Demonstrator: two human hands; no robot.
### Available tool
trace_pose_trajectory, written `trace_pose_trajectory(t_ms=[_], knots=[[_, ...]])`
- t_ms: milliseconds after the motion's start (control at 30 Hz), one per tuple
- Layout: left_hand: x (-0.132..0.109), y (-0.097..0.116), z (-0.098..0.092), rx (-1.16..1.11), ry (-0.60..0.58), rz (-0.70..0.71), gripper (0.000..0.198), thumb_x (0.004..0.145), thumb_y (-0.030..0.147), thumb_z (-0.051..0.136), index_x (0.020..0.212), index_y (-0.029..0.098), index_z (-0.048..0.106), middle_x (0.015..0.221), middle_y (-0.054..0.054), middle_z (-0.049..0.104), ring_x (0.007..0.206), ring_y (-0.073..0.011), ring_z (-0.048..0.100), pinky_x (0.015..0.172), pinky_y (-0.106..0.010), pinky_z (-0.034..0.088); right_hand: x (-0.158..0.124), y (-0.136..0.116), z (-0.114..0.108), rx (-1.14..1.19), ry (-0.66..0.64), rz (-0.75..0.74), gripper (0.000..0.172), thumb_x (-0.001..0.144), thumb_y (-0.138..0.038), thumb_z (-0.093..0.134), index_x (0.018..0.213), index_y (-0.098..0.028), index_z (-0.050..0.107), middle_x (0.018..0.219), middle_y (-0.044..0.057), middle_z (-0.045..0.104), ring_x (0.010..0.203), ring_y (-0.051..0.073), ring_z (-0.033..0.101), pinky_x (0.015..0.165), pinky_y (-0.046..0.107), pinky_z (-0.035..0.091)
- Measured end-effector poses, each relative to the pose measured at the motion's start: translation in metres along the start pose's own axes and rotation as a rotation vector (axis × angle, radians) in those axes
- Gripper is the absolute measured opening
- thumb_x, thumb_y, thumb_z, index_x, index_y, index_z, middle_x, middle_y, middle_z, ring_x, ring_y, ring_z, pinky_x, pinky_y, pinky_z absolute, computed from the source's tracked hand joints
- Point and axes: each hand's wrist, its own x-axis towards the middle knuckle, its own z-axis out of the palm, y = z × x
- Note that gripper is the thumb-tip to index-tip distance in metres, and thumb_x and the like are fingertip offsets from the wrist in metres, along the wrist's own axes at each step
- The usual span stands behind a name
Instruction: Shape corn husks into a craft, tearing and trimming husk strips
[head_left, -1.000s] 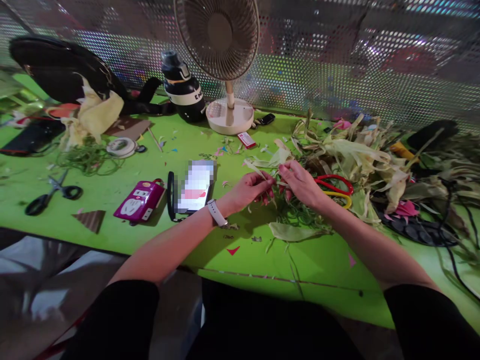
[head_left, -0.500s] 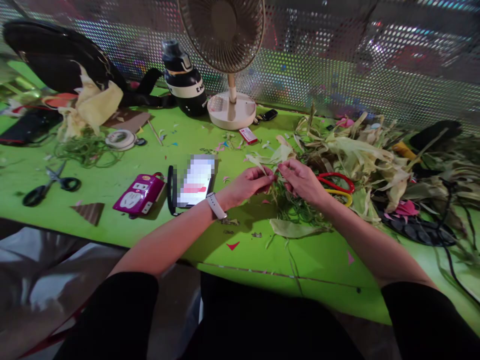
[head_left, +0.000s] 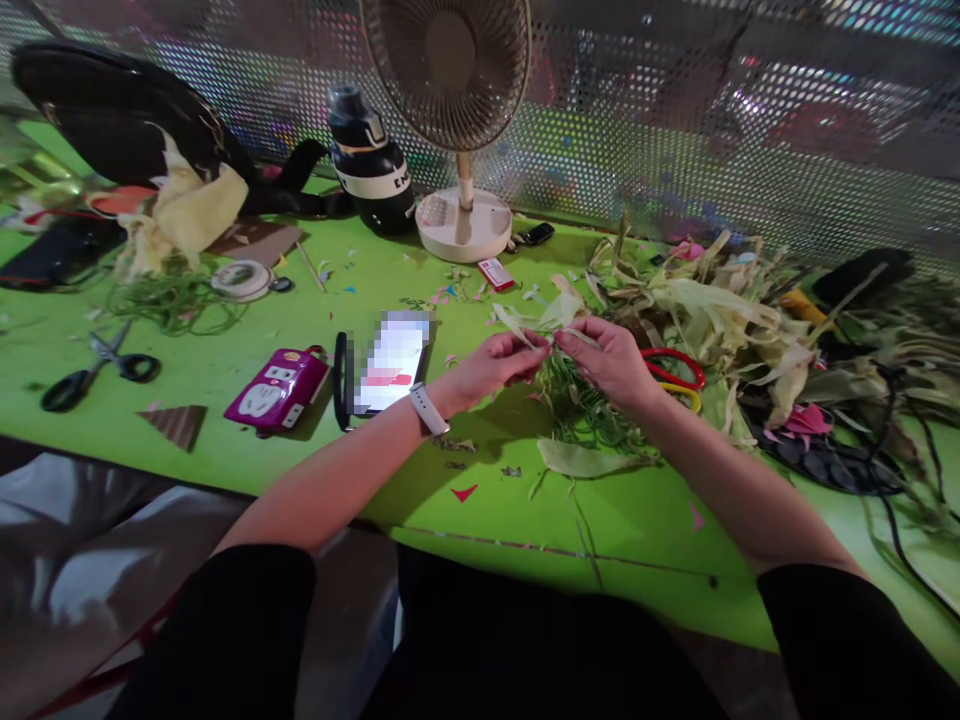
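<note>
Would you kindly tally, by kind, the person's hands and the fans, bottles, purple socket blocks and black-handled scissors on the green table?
Hands: 2 (left hand, right hand)
Fan: 1
Bottle: 1
Purple socket block: 1
Black-handled scissors: 1 pair
Total: 6

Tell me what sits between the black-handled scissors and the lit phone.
Head view: the purple socket block lies between the scissors and the phone, then a black band right beside the phone.
</note>
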Motion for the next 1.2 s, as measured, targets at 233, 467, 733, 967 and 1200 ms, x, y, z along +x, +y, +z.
trace_pose_trajectory(t_ms=[233, 467, 733, 967, 1200], knots=[[0.001, -0.005, 0.002, 0.080, 0.124, 0.133, 0.014, 0.089, 0.029, 0.060, 0.083, 0.017, 0.054, 0.062, 0.004, 0.054, 0.049, -0.0042, 0.043, 0.047, -0.019, 0.031, 0.000, 0.003, 0.002, -0.057, 0.071, -0.130, 0.030, 0.077, -0.048, 0.072, 0.079, -0.018, 0.067, 0.067, -0.002, 0.057, 0.065, 0.012, 0.050, 0.061, 0.026, 0.039], [-0.009, 0.003, 0.014, 0.059, 0.325, 0.250, 0.027, 0.080, 0.042, 0.072, 0.082, 0.017, 0.063, 0.048, 0.009, 0.039, 0.039, -0.0032, 0.027, 0.039, -0.021, 0.020, -0.002, 0.003, 0.006, -0.082, 0.081, -0.171, 0.024, 0.078, -0.043, 0.072, 0.078, -0.019, 0.070, 0.077, 0.000, 0.067, 0.074, 0.015, 0.058, 0.077, 0.030, 0.045], [-0.008, 0.005, 0.010, 0.138, 0.139, 0.167, 0.039, 0.081, 0.054, 0.067, 0.071, 0.017, 0.056, 0.053, 0.005, 0.049, 0.045, -0.0048, 0.041, 0.043, -0.020, 0.030, 0.000, 0.009, 0.004, -0.137, 0.148, -0.207, 0.017, 0.083, -0.036, 0.067, 0.080, -0.019, 0.070, 0.078, 0.000, 0.069, 0.076, 0.015, 0.060, 0.077, 0.030, 0.047], [-0.006, -0.003, 0.011, 0.338, 0.030, 0.235, 0.023, 0.084, 0.035, 0.065, 0.075, 0.016, 0.054, 0.061, 0.004, 0.050, 0.054, -0.0065, 0.045, 0.052, -0.020, 0.037, 0.000, 0.005, 0.000, -0.389, 0.166, -0.359, 0.013, 0.083, -0.031, 0.066, 0.077, -0.020, 0.070, 0.077, 0.002, 0.068, 0.077, 0.017, 0.061, 0.075, 0.032, 0.048], [-0.007, -0.007, 0.011, 0.369, -0.037, 0.273, 0.015, 0.087, 0.029, 0.056, 0.079, 0.016, 0.054, 0.071, 0.001, 0.053, 0.064, -0.0096, 0.049, 0.060, -0.024, 0.042, -0.001, 0.005, 0.001, -0.445, 0.092, -0.420, 0.013, 0.085, -0.029, 0.063, 0.078, -0.020, 0.070, 0.076, 0.002, 0.067, 0.075, 0.016, 0.059, 0.074, 0.031, 0.046]])
